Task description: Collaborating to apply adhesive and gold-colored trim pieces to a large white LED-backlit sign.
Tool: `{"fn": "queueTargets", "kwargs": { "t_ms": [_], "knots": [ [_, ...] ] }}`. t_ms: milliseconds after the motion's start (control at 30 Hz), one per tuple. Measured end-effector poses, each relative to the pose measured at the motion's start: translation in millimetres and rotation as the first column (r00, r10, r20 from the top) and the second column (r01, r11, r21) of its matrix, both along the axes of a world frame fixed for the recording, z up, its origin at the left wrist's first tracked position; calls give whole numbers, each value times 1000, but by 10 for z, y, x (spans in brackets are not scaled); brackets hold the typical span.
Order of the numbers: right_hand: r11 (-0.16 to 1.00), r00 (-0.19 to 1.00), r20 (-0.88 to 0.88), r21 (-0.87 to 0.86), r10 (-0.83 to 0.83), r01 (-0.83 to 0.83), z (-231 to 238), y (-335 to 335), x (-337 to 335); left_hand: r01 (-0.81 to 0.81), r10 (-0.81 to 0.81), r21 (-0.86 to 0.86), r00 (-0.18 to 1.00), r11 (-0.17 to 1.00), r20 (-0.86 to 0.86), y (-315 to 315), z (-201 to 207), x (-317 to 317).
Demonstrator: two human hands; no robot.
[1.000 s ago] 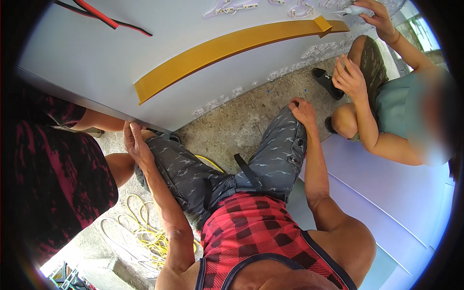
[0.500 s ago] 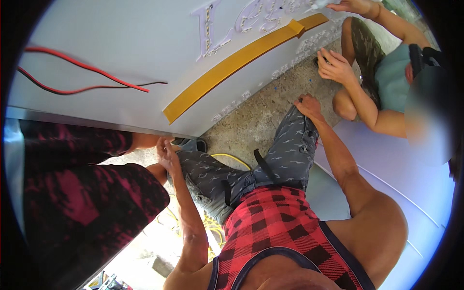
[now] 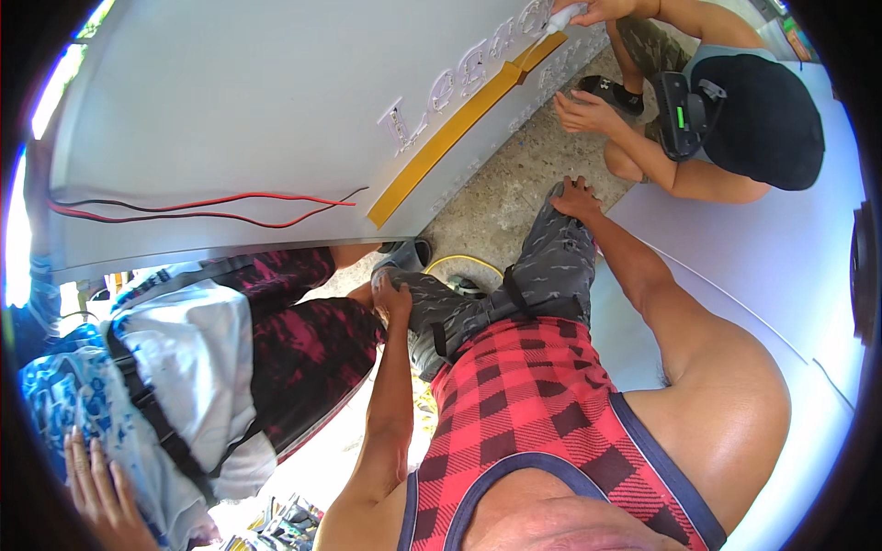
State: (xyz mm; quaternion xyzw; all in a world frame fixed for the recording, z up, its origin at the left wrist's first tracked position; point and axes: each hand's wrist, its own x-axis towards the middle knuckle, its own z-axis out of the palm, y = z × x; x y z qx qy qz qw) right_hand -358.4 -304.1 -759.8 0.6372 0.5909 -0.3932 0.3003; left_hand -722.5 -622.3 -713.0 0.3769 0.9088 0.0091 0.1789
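My left hand [image 3: 391, 296] lies on my left knee, its fingers stretched over the grey patterned trousers [image 3: 551, 266]. Over on my right knee rests my right hand [image 3: 576, 198], fingers spread and holding nothing. Beyond my knees stands a large pale panel [image 3: 230, 110] with raised letters [image 3: 400, 126] along it. A gold strip [image 3: 441, 151] runs beneath the letters. Red and black wires [image 3: 266, 204] trail across the panel's left part. At the far right a crouching co-worker's hand [image 3: 602, 9] grips a white nozzled bottle [image 3: 565, 20] against the lettering.
Close on my left stands another person in pink-and-black shorts [image 3: 312, 367], one hand [image 3: 96, 491] showing low down. The co-worker in a black cap [image 3: 763, 119] crouches at right. Behind lie white sheets [image 3: 726, 266]. A yellow cable [image 3: 459, 262] crosses the concrete floor [image 3: 496, 184].
My view has shifted, bringing the left person's upper clothing and hand in. My right hand's fingers have spread on the knee. The co-worker's bottle now shows fully, farther left.
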Motion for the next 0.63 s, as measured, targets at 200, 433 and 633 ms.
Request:
{"fn": "queueTargets", "kwargs": {
  "t_ms": [200,433,633],
  "knots": [
    [989,989,-127,-121,70,-85,273,-112,-4,71,-54,-71,976,995,211,187,951,235],
    [994,952,-294,-50,81,-100,698,-473,219,137,-104,-77,936,988,337,425,1658,452],
    [980,948,-310,-200,-68,5,1434,-626,376,116,-9,-231,908,966,418,606,2034,618]
  ]
}}
